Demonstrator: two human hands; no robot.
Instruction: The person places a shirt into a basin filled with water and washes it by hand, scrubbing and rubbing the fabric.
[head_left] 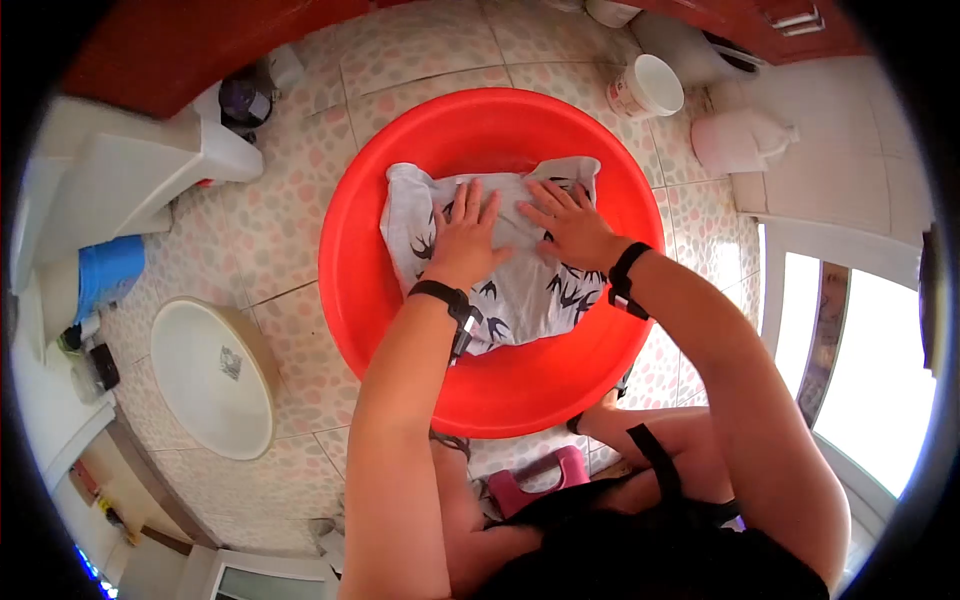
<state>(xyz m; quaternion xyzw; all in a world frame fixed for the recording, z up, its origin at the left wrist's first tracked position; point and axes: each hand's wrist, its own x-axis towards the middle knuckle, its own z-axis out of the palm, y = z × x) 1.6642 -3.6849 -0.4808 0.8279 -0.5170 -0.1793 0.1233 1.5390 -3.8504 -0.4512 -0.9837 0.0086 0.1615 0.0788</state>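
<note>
A light grey cloth (525, 295) with dark bird prints lies spread in a large round red basin (500, 400). My left hand (468, 238) rests on the cloth's upper left part, palm down with its fingers apart. To the right of it, my right hand (572, 228) lies flat on the cloth's upper right part, its fingers spread too. Neither hand grips the cloth. Each wrist wears a black strap. Wrinkles run through the fabric, and its upper corners reach toward the basin's wall.
At the left on the tiled floor stands a white round basin (205, 400), with a blue container (108, 275) behind it. A white bucket (655, 88) and a pale jug (735, 140) stand at the upper right. A pink stool (545, 478) is near my legs.
</note>
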